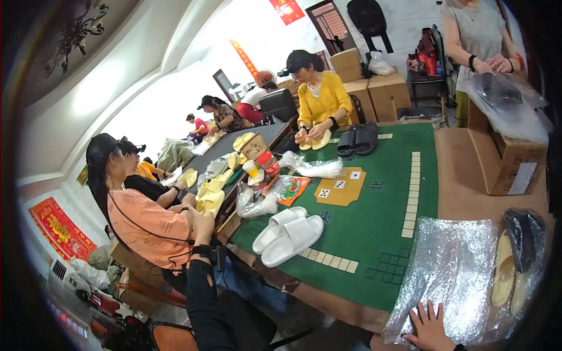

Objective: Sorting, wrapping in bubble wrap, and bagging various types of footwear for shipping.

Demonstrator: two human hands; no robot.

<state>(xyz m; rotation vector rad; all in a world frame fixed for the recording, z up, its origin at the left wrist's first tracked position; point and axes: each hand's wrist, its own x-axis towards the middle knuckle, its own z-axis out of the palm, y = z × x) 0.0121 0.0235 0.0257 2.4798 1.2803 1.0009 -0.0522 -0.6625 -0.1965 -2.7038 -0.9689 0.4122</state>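
My left arm, in a black sleeve, reaches out to the left side of the table. There my left hand grips a pale yellow slipper, its fingers partly hidden. At the lower right my right hand lies flat with fingers spread on a clear plastic bag. Between my hands, a pair of white slippers rests on the green table mat. Beside the plastic bag, black slippers and a cream slipper lie in clear wrapping at the right edge.
A person in an orange shirt sits close to my left hand. Across the table, a person in yellow handles pale yellow slippers beside black slippers. An open carton stands far right. Wrapped items and a red-lidded jar crowd the left edge.
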